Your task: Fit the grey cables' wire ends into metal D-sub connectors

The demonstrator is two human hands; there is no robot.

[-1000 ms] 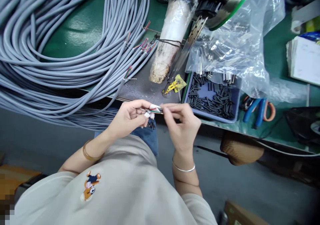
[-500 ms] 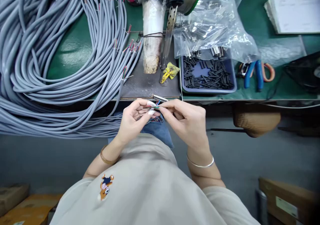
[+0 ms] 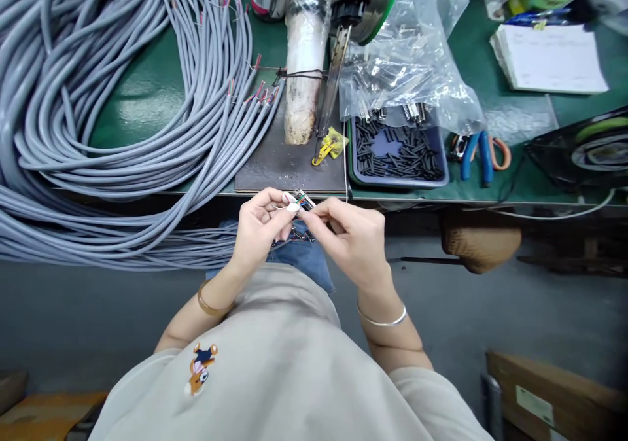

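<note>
Above my lap, at the front edge of the bench, my left hand pinches thin coloured wires between thumb and index finger. My right hand is closed at the same wires, its thumb and index fingertips almost touching the left ones. Just beyond the fingertips a small multi-pin connector lies tilted at the mat's edge, partly hidden by the fingers. Below the hands, more small dark connectors show over my lap. Grey cables with stripped coloured ends curve in from the left.
A blue tray of short black tubes stands right of the dark mat. Behind are a plastic bag of connectors, a wrapped white roll and a green-rimmed spool. Blue-handled pliers and a paper stack sit right.
The camera view has shifted, showing more of the bench's right side. My hands have moved slightly left, with the fingertips closer together. The nearest upright cable end beside the mat no longer shows there.
</note>
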